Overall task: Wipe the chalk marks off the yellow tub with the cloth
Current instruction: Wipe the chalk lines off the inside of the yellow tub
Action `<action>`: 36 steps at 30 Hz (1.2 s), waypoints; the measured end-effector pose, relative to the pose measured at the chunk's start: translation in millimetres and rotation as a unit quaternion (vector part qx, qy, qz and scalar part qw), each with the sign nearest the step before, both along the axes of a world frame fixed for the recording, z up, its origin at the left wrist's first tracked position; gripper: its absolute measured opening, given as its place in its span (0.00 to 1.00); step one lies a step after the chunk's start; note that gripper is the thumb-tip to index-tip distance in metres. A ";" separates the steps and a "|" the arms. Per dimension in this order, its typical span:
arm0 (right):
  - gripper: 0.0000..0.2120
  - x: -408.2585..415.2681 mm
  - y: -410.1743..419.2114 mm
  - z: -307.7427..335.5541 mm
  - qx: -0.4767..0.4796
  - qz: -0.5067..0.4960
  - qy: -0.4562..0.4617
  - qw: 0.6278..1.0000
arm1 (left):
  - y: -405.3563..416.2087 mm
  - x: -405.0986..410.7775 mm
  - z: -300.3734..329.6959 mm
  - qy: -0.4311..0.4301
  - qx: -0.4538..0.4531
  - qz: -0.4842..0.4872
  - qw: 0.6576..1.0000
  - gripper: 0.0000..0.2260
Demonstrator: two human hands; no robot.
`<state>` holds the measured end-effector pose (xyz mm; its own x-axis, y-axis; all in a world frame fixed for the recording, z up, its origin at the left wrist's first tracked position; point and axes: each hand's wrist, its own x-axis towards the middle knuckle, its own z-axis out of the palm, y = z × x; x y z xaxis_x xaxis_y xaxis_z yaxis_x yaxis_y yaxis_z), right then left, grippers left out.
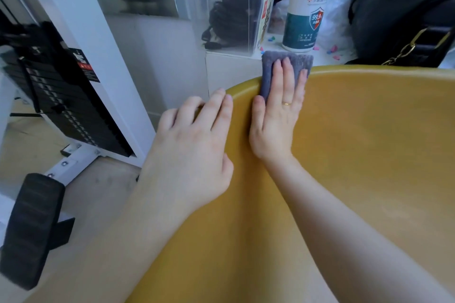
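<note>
A large yellow tub [369,145] fills the lower right of the head view, tipped so its wall faces me. A folded grey cloth [268,69] lies over the tub's upper left rim. My right hand [278,115] presses flat on the cloth with straight fingers, a ring on one finger. My left hand [194,145] rests on the tub's left edge, its fingers curled over the rim. I cannot make out any chalk marks on the visible yellow surface.
A white and black weight machine [64,96] stands at the left with a black pad [29,226] low down. Behind the tub sit a clear plastic box [229,10], a white disinfectant bottle [307,5] and a black bag with a chain [403,19].
</note>
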<state>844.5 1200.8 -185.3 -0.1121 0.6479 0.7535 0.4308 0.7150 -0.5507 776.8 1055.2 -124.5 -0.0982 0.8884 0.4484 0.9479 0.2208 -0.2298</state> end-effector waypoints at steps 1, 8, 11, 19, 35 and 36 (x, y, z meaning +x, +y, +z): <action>0.27 -2.2 -1.5 1.5 0.006 -0.003 0.008 1.000 | 0.6 -0.8 0.9 0.002 -0.002 0.001 1.000 0.32; 0.26 2.7 -73.4 -55.3 0.004 0.180 -0.069 0.981 | 2.2 2.2 3.5 -0.003 -0.003 0.020 1.000 0.34; 0.25 6.9 -61.8 -56.1 0.018 0.157 -0.087 0.984 | 2.8 4.6 2.8 0.007 -0.006 0.023 1.000 0.34; 0.25 58.9 39.7 -20.9 -0.010 -0.108 -0.055 0.993 | 4.3 10.0 1.8 0.041 -0.035 0.057 0.997 0.33; 0.28 47.9 7.8 -34.9 0.065 -0.021 -0.130 0.989 | 13.2 15.7 -11.5 0.072 -0.021 -0.006 0.997 0.31; 0.29 58.8 19.9 -33.6 0.057 -0.058 -0.138 0.987 | 13.2 16.1 -12.9 0.071 -0.024 -0.011 0.997 0.31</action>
